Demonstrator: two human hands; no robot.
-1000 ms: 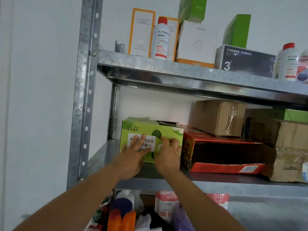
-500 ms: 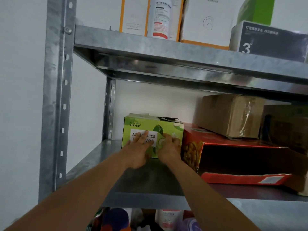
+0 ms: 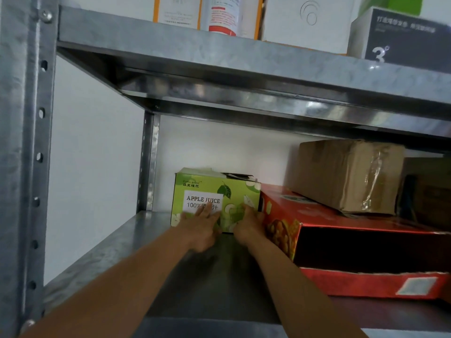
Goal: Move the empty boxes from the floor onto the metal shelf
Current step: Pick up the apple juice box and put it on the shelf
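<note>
The green box [image 3: 214, 191] has slid deeper onto the metal shelf [image 3: 109, 254] since a second ago.
Head view: left hand [image 3: 202, 228] and right hand [image 3: 246, 228] lay straight fingers [image 3: 207, 211] flat on its front, pressing rather than gripping, likely to seat it just beyond them beside the red box [image 3: 341, 240].

left hand [image 3: 201, 226] covers lower label text on green juice box [image 3: 219, 186] | right hand [image 3: 249, 225] hides its lower right corner | white bottle [image 3: 223, 15], white box [image 3: 305, 23] cropped at top edge | red box [image 3: 366, 284] sticker blurred, right end cut off
</note>
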